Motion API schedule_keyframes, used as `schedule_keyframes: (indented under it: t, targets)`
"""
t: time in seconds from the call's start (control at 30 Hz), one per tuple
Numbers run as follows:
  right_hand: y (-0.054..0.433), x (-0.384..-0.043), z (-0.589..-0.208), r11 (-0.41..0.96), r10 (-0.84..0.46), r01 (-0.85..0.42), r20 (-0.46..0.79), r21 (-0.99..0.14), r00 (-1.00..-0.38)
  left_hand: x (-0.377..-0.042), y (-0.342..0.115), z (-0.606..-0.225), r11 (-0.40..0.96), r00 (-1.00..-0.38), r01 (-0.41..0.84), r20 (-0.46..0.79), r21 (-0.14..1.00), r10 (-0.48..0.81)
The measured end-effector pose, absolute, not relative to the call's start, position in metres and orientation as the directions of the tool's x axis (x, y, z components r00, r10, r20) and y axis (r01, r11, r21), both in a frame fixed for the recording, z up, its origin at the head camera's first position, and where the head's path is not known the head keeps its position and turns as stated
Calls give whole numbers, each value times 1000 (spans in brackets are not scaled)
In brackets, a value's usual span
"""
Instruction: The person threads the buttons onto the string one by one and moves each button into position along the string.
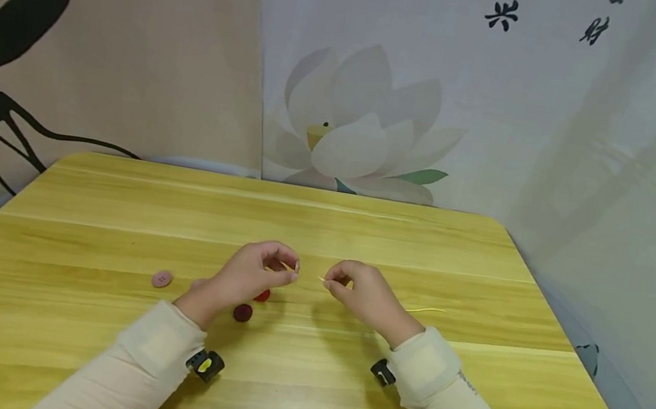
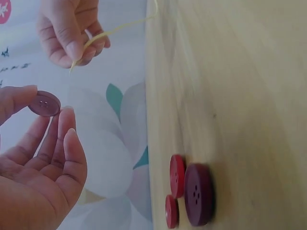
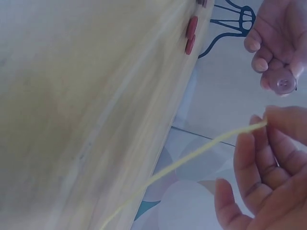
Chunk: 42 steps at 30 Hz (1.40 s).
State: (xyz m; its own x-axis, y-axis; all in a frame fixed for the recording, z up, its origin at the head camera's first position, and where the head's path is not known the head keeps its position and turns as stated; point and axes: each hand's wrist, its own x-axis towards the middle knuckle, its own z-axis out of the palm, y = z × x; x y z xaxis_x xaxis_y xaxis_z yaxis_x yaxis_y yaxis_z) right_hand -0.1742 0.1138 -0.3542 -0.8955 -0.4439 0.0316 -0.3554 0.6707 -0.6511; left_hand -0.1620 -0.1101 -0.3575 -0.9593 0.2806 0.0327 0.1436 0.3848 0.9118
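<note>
Between thumb and fingertips, my left hand (image 1: 254,270) pinches a dusky pink button (image 2: 44,104) with small holes, held up above the table. Facing it across a small gap, my right hand (image 1: 367,295) pinches a yellow string (image 3: 192,154) near its end. A short tip of the string sticks out past the right thumb toward the button. The rest of the string trails behind the right hand and down to the table. String and button are apart. In the head view the held button shows only as a thin edge.
On the wooden table (image 1: 299,398), a pink button (image 1: 162,279) lies left of the left hand. A dark maroon button (image 1: 242,313) and red buttons (image 2: 177,176) lie beneath that hand, one partly hidden by it in the head view. A printed curtain (image 1: 568,127) hangs behind the table.
</note>
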Motion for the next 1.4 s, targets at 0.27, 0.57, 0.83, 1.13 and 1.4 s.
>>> schedule_keyframes:
  t: [0.27,0.57,0.83,1.13,1.4]
  targets:
    - [116,-170,-354,647,-438,-346,42,-680,-898,-157,-101,-358,367,-957,109,-3,924,291]
    - [120,-166,-355,618,-460,-402,103,-676,-882,-156,-92,-360,355,-946,143,22,924,323]
    - [122,-164,-357,601,-469,-415,119,-683,-875,-153,-85,-358,330,-937,160,38,930,347]
    - [120,-164,-356,596,-483,-420,112,-684,-868,-153,-82,-358,361,-943,118,-10,925,333]
    - [119,-163,-355,588,-493,-438,129,-680,-861,-155,-81,-362,357,-941,123,-5,926,337]
